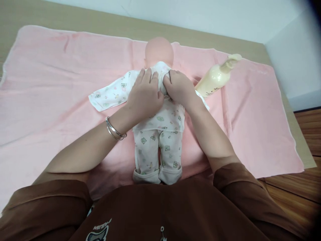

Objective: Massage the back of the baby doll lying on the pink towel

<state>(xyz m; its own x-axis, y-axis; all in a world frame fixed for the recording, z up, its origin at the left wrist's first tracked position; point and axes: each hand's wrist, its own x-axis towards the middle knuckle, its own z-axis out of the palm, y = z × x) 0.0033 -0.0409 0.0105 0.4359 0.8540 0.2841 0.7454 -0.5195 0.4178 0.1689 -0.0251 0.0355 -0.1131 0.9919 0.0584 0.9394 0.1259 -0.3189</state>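
Note:
A baby doll [159,52] lies stretched out with its smooth round head at the far end; no face shows. It wears a white patterned long-sleeved shirt [160,118] and matching trousers [147,147] with turned-up cuffs. My left hand [145,95] rests flat on the upper left of the shirt, fingers extended and slightly apart. Just below the doll's neck, my right hand [182,88] has curled fingers and a thumb closed on a fold of the shirt. The left sleeve lies spread out sideways, while my right arm mostly covers the other sleeve.
A cream-coloured pump bottle [214,78] lies tilted to the right of the doll, close to the right sleeve's end. Under everything is a pink blanket [258,117] with soft creases, spread over a light wooden table [100,21]. A white wall [200,15] rises behind.

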